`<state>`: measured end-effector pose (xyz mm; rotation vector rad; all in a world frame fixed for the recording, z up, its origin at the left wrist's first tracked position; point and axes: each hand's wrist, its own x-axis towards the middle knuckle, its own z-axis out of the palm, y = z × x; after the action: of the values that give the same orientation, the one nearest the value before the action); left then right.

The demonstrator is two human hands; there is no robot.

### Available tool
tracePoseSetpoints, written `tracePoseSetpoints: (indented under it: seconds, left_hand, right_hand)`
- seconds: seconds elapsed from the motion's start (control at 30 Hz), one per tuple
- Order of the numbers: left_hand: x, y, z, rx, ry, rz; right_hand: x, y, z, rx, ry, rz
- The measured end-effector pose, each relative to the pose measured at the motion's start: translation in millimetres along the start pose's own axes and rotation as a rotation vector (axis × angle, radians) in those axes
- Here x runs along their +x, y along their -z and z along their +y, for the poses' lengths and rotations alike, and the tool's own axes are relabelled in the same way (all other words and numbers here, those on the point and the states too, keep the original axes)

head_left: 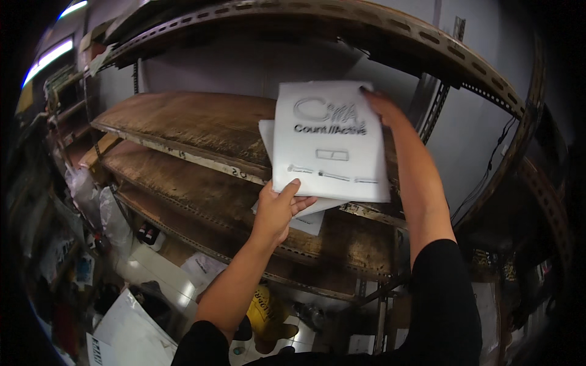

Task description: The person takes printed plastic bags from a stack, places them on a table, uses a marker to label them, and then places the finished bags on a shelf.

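In the head view, a flat white plastic packet [329, 143] is held upright over the worn wooden shelf [183, 122], its long axis running vertically. Its lower left corner is gripped by the left hand [278, 207], thumb on the front. Its upper right corner is gripped by the right hand [379, 105]. More white packets [308, 221] lie just beneath on the shelf.
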<state>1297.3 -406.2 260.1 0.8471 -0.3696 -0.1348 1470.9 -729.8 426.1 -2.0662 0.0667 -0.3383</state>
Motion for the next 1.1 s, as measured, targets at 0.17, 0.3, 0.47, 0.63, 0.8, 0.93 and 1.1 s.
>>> tracePoseSetpoints:
  seconds: [0.17, 0.3, 0.47, 0.63, 0.8, 0.93, 1.1]
  left_hand:
    - [15.9, 12.4, -26.2, 0.046, 0.029, 0.119]
    - [15.3, 4.7, -24.2, 0.245, 0.023, 0.093]
    - [14.8, -7.1, -23.4, 0.428, 0.041, -0.012]
    - [-23.8, 49.7, -23.6, 0.626, -0.365, 0.303]
    - [-23.1, 173.9, -94.6, 0.919, -0.545, 0.495]
    - [47.7, 228.8, -132.4, 1.473, -0.237, 0.294]
    - [141.0, 323.3, -176.6, 1.961, 0.105, 0.112]
  right_hand:
    - [6.5, -51.0, 58.1, -0.469, -0.102, -0.133]
    - [15.1, -46.6, 87.8, -0.569, 0.314, 0.041]
    - [1.9, -47.6, 61.3, -0.968, 0.389, 0.097]
    - [-98.4, -57.6, 6.9, -0.739, 0.662, 0.149]
    - [-275.5, -64.3, -14.6, -0.234, 0.712, -0.003]
    - [-346.7, -71.9, 45.9, 0.124, 0.429, -0.330]
    - [-370.5, -99.5, 138.6, 0.015, 0.024, -0.263]
